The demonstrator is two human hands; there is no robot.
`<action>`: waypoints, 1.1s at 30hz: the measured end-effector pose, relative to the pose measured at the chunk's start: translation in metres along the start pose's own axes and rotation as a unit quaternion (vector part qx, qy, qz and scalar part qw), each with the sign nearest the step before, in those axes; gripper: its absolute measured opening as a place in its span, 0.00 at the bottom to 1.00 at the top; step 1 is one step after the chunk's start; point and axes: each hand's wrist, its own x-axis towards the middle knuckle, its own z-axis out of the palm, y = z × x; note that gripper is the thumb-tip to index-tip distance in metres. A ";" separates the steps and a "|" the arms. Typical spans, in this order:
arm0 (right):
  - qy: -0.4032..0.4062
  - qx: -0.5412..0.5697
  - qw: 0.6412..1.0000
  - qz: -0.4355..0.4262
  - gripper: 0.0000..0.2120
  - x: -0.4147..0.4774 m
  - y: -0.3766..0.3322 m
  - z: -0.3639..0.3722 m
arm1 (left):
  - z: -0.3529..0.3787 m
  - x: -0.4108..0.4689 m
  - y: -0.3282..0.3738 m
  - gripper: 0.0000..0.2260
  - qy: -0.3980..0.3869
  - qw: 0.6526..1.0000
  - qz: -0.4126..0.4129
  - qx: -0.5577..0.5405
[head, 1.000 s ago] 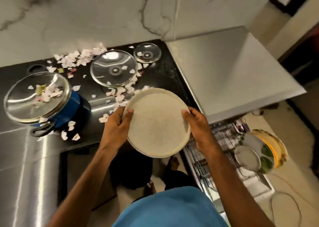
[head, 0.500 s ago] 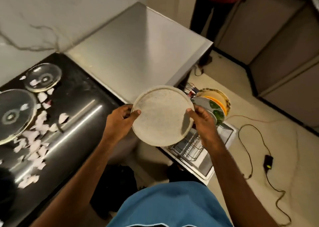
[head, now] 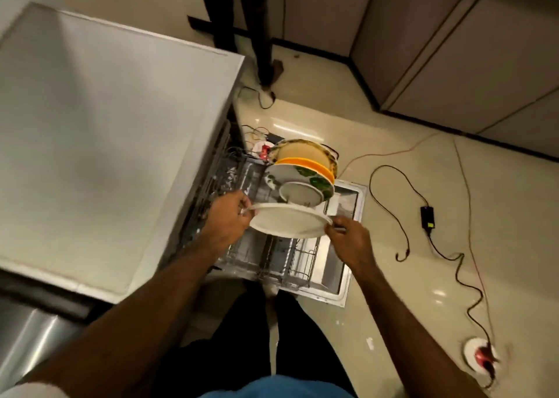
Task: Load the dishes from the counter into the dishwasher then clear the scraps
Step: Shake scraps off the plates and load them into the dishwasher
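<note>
I hold a large white plate (head: 287, 220) by its rim with both hands, tilted nearly on edge over the pulled-out dishwasher rack (head: 290, 261). My left hand (head: 228, 216) grips its left rim and my right hand (head: 348, 236) pinches its right rim. Just behind it in the rack stand several plates on edge: a small white one (head: 299, 193), a white one with green leaves (head: 314, 181), an orange one (head: 308, 163) and a cream one (head: 299, 149).
The dishwasher's grey top (head: 106, 131) fills the left. Its open door (head: 348, 246) lies over the floor. Cables (head: 390, 207), a black adapter (head: 427, 220) and a round socket (head: 481, 357) lie on the tiles to the right. A person's legs (head: 266, 50) stand beyond.
I have turned right from the scrap-strewn counter to the dishwasher. The plate, held flat facing me before, has been lowered and tipped on edge over the rack.
</note>
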 end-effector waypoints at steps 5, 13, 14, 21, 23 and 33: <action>0.045 -0.022 0.998 0.042 0.12 0.054 0.055 0.038 | 0.074 0.090 -0.017 0.07 -0.018 0.997 0.053 0.054; 0.105 -0.041 0.994 0.009 0.14 0.163 0.114 0.093 | 0.168 0.203 -0.071 0.06 -0.035 0.995 0.069 0.058; 0.110 -0.048 0.993 0.005 0.14 0.176 0.119 0.097 | 0.176 0.214 -0.077 0.05 -0.035 0.995 0.072 0.055; 0.084 -0.062 0.994 0.028 0.13 0.225 0.140 0.114 | 0.213 0.253 -0.107 0.04 -0.044 0.994 0.064 0.072; 0.075 -0.065 0.994 0.039 0.13 0.230 0.144 0.119 | 0.221 0.256 -0.114 0.04 -0.052 0.994 0.058 0.075; 0.015 -0.031 0.997 0.071 0.20 0.227 0.133 0.125 | 0.250 0.258 -0.120 0.26 -0.220 0.969 0.032 0.107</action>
